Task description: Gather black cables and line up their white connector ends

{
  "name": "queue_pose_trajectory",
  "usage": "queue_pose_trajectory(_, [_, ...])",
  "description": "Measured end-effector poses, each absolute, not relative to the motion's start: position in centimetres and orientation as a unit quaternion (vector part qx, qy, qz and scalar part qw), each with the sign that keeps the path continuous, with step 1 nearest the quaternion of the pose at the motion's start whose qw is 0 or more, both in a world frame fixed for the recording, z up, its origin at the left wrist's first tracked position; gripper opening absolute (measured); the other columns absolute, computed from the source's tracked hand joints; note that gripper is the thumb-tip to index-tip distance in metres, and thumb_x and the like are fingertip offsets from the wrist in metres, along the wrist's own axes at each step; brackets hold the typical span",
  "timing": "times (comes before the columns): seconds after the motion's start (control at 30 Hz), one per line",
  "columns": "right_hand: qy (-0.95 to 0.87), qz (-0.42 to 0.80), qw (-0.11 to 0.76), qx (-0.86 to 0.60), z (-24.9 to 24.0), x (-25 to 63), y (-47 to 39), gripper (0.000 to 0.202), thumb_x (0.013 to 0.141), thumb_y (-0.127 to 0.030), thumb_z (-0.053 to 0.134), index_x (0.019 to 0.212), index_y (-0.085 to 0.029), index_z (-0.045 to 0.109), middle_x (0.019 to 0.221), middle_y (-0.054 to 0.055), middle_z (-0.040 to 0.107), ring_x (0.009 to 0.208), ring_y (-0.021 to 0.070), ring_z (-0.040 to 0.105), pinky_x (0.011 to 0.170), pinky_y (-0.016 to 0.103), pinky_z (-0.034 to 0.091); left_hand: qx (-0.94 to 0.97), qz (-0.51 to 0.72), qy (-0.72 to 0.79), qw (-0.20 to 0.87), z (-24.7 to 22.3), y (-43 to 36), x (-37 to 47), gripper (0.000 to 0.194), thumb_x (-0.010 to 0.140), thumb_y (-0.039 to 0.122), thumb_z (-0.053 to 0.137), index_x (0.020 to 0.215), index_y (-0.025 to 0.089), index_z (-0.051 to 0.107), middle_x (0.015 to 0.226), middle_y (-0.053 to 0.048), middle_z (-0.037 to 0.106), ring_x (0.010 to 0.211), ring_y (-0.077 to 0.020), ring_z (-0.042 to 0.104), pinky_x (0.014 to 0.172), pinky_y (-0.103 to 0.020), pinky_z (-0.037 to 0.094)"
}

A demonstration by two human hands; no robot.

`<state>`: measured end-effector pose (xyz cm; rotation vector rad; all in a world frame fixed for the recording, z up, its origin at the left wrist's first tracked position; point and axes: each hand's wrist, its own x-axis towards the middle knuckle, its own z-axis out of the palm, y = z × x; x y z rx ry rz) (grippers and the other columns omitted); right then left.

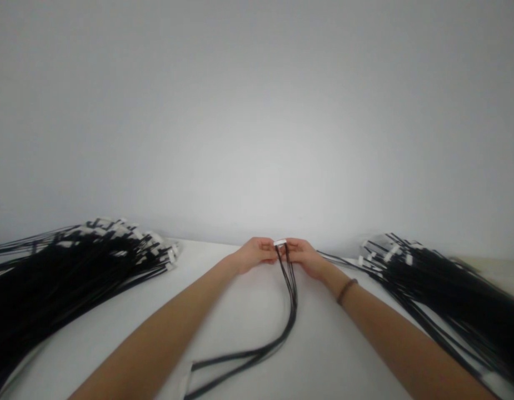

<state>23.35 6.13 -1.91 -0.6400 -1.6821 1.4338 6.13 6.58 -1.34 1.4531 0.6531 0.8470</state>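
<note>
Both hands meet over the middle of the table at one end of a black wire harness (294,303). My left hand (255,254) has its fingers closed at the left side of the harness's white connector (280,243). On the other side of that connector, my right hand (303,256) pinches it too. From the connector the black wires hang down and curve toward the lower left. They end at a second white connector (185,382) near the bottom edge, which is blurred. A dark band circles my right wrist.
A large pile of black wire harnesses (52,289) with white connectors lies on the left. Another such pile (444,283) lies on the right, partly behind my right forearm. The white table (257,316) meets a pale wall (257,122) at the back.
</note>
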Motion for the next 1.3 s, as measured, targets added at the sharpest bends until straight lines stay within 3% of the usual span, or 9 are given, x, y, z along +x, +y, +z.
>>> queue_pose_trajectory(0.2, [-0.735, 0.487, 0.376, -0.285, -1.7, 21.7, 4.7, 0.052, 0.047, -0.018, 0.071, 0.092, -0.015, 0.046, 0.078, 0.001, 0.055, 0.067, 0.0112, 0.051, 0.062, 0.025, 0.042, 0.608, 0.388, 0.27, 0.638, -1.3, 6.5, 6.3, 0.018, 0.06, 0.024, 0.064, 0.069, 0.011, 0.053, 0.068, -0.004, 0.057, 0.062, -0.0109, 0.053, 0.061, -0.025, 0.04])
queue_pose_trajectory(0.33, [-0.741, 0.46, 0.349, -0.342, -1.4, 21.2, 3.8, 0.06, 0.047, -0.018, 0.071, 0.099, -0.015, 0.042, 0.068, -0.001, 0.054, 0.059, 0.0106, 0.05, 0.053, 0.023, 0.042, 0.579, 0.434, 0.288, 0.627, -1.1, 6.7, 6.3, 0.021, 0.061, 0.028, 0.063, 0.07, 0.013, 0.052, 0.069, -0.003, 0.055, 0.063, -0.0124, 0.054, 0.062, -0.028, 0.041])
queue_pose_trajectory(0.43, [-0.729, 0.491, 0.304, -0.367, -1.3, 21.3, 3.6, 0.053, 0.047, -0.017, 0.07, 0.095, -0.013, 0.047, 0.062, -0.002, 0.053, 0.055, 0.0099, 0.05, 0.05, 0.022, 0.041, 0.561, 0.47, 0.322, 0.6, -0.6, 7.1, 5.6, 0.021, 0.06, 0.028, 0.063, 0.069, 0.014, 0.051, 0.069, -0.002, 0.054, 0.064, -0.0113, 0.052, 0.061, -0.026, 0.041])
queue_pose_trajectory(0.6, [-0.72, 0.594, 0.227, -0.278, -1.1, 20.7, 2.7, 0.038, 0.048, -0.02, 0.07, 0.082, -0.012, 0.054, 0.058, -0.002, 0.054, 0.052, 0.0083, 0.052, 0.055, 0.023, 0.043, 0.529, 0.539, 0.344, 0.558, 1.7, 8.3, 2.8, 0.021, 0.058, 0.027, 0.064, 0.07, 0.014, 0.052, 0.066, 0.0, 0.053, 0.06, -0.0085, 0.05, 0.058, -0.023, 0.039])
queue_pose_trajectory(0.87, [-0.713, 0.641, 0.146, -0.243, -0.1, 19.4, 0.7, 0.017, 0.052, -0.016, 0.064, 0.067, -0.01, 0.058, 0.061, 0.001, 0.058, 0.056, 0.0093, 0.055, 0.059, 0.023, 0.044, 0.372, 0.728, 0.337, 0.467, 6.1, 9.3, -3.4, 0.013, 0.054, 0.011, 0.062, 0.063, 0.013, 0.053, 0.058, 0.002, 0.05, 0.052, -0.0063, 0.047, 0.05, -0.018, 0.038])
queue_pose_trajectory(1.3, [-0.705, 0.647, 0.168, -0.238, -0.4, 18.8, 0.7, 0.012, 0.059, -0.013, 0.057, 0.071, -0.01, 0.06, 0.063, 0.001, 0.058, 0.057, 0.0069, 0.053, 0.06, 0.021, 0.042, 0.339, 0.757, 0.354, 0.431, 7.3, 9.3, -4.9, 0.014, 0.053, 0.009, 0.061, 0.063, 0.013, 0.051, 0.055, 0.002, 0.05, 0.049, -0.0065, 0.047, 0.047, -0.018, 0.038])
